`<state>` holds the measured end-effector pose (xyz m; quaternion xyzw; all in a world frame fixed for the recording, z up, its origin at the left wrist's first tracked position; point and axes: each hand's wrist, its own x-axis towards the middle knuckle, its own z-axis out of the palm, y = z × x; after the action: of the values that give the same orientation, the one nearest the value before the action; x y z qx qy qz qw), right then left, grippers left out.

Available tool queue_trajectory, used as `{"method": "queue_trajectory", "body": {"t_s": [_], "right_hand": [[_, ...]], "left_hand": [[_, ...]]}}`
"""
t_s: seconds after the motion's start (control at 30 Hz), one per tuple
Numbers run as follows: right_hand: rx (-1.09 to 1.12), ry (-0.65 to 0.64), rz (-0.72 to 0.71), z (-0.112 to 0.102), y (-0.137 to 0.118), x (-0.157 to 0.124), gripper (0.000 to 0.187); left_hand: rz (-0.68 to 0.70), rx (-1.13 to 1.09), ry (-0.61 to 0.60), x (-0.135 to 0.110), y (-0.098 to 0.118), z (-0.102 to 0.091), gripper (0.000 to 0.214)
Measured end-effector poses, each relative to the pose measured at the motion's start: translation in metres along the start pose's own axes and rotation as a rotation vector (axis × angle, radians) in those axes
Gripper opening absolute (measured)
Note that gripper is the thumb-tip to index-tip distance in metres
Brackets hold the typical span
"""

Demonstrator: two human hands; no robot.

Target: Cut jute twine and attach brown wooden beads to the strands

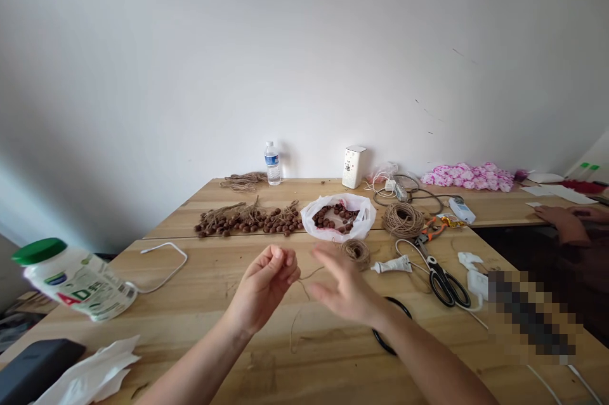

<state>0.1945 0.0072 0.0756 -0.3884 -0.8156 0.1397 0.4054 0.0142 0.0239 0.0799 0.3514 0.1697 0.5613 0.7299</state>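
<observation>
Lying between the hands: a thin strand on the table, near the left fingertips; cannot tell whether they hold its end
Left hand: closed, thumb pressed to curled fingers; anything inside the pinch is too small to make out
Right hand: open, blurred, fingers reaching toward the left one, the two apart
Small coil: twine, just beyond the right hand
Bunches: brown beads on twine stems, beyond the left hand
Bag: white plastic, just right of the bunches, more brown beads inside
Large coil: right of the bag, pliers beside it
Scissors: handles toward the near edge, right of a tube
Jar: green-lidded, far left
Back edge: upright bottle, white box, pink heap
Far right: a co-worker's hands
</observation>
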Motion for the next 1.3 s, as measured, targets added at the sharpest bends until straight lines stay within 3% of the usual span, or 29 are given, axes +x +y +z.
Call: {"method": "queue_trajectory", "body": {"t_s": [0.1,0.23,0.5,0.7,0.87,1.1,1.3], "right_hand": [[0.221,-0.046,0.021,0.031,-0.018,-0.002,0.022],[0.275,-0.079,0.071,0.038,-0.004,-0.003,0.033],[0.365,-0.149,0.254,-0.014,0.055,0.007,0.042],[0.363,-0.272,0.294,-0.048,0.063,0.005,0.038],[0.304,-0.283,0.273,-0.060,0.067,0.005,0.035],[0.276,-0.168,0.369,-0.051,0.076,0.005,0.026],[0.308,-0.074,0.426,-0.057,0.078,0.005,0.023]], "left_hand": [[-0.005,0.051,-0.055,-0.011,-0.005,0.006,0.022],[0.095,0.126,-0.061,-0.017,0.008,0.008,0.020],[0.428,0.116,0.130,-0.012,0.069,-0.007,0.018],[0.473,-0.127,0.211,-0.004,0.099,-0.027,0.020],[0.570,-0.227,0.346,0.012,0.119,-0.058,0.018],[0.356,-0.233,0.609,0.030,0.121,-0.092,0.023],[0.218,-0.194,0.716,0.040,0.109,-0.105,0.027]]}}
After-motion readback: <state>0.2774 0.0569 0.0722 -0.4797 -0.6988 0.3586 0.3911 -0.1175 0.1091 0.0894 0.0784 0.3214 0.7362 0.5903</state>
